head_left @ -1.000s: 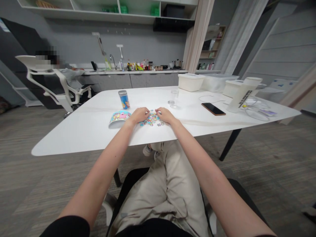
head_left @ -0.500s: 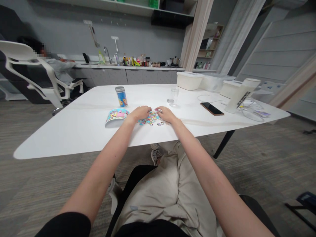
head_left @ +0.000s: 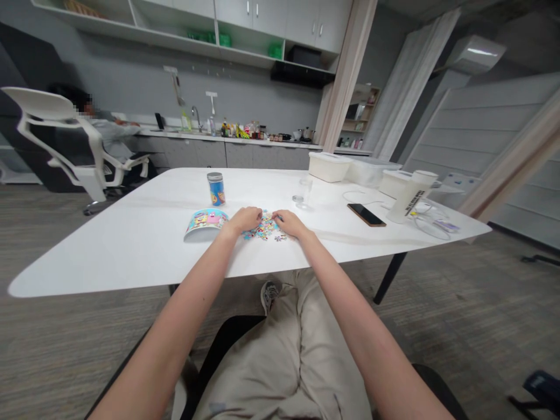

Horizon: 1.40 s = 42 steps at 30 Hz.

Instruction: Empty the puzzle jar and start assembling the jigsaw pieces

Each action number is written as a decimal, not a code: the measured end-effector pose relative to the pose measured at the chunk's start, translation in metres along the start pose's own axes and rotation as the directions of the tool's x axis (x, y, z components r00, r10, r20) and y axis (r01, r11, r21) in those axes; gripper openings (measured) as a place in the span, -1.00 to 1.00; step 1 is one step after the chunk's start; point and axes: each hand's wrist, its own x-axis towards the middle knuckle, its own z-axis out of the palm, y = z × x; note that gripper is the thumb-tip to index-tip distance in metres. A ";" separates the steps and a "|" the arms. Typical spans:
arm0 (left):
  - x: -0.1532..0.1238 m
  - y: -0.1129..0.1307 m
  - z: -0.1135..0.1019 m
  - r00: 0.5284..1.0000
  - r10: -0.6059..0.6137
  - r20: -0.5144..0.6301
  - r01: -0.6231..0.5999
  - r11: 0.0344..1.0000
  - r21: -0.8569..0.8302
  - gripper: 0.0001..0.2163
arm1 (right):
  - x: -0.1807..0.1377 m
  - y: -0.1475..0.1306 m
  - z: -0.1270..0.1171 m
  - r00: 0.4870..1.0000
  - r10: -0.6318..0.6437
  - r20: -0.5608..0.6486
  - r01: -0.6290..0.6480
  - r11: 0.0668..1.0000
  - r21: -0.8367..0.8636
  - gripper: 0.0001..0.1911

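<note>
A loose pile of colourful jigsaw puzzle pieces (head_left: 265,230) lies on the white table between my hands. My left hand (head_left: 248,219) rests at the pile's left side, its fingers curled inward; whatever they hold is hidden. On the opposite side, my right hand (head_left: 290,223) has its fingertips bent together at the pile's edge, and anything in them is too small to make out. Left of the pile, a curved picture sheet (head_left: 206,220) with cartoon figures stands arched on the table. Behind it is a blue cartoon-printed can (head_left: 216,190) with a grey lid.
A clear jar (head_left: 305,189) and a round lid (head_left: 297,199) stand beyond my right hand. Farther right are a phone (head_left: 366,214), a pale bottle (head_left: 411,197), cables and white storage boxes (head_left: 329,167). A person sits in a white chair (head_left: 48,116) at far left.
The view has tilted up, so the table sits lower in the picture. Both hands stay at the puzzle pieces, with only slight finger movement.
</note>
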 end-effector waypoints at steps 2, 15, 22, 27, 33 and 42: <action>-0.003 0.001 -0.001 1.000 -0.006 0.002 0.006 1.000 0.008 -0.70 | -0.002 -0.005 -0.002 1.000 0.009 0.014 -0.008 1.000 -0.018 -0.73; -0.034 0.000 -0.015 0.997 0.034 -0.068 -0.028 0.996 0.087 -0.72 | -0.004 -0.030 -0.010 0.998 -0.017 0.062 0.027 0.988 -0.150 -0.70; -0.079 -0.003 -0.003 0.980 0.126 -0.154 -0.119 0.991 0.055 -0.66 | -0.012 -0.031 -0.007 0.999 0.021 0.043 -0.016 0.994 -0.104 -0.73; -0.092 0.002 0.003 0.986 0.124 -0.110 -0.128 0.991 -0.026 -0.57 | -0.013 -0.034 -0.009 0.999 0.030 0.034 -0.026 0.995 -0.100 -0.71; -0.098 0.013 0.005 0.983 0.113 -0.142 -0.126 0.988 -0.087 -0.56 | -0.013 -0.035 -0.012 0.997 0.041 0.073 -0.037 0.997 -0.061 -0.70; -0.101 0.015 0.005 0.980 0.102 -0.173 -0.115 0.991 -0.066 -0.61 | -0.013 -0.028 -0.008 0.997 0.071 0.038 -0.070 0.997 -0.028 -0.77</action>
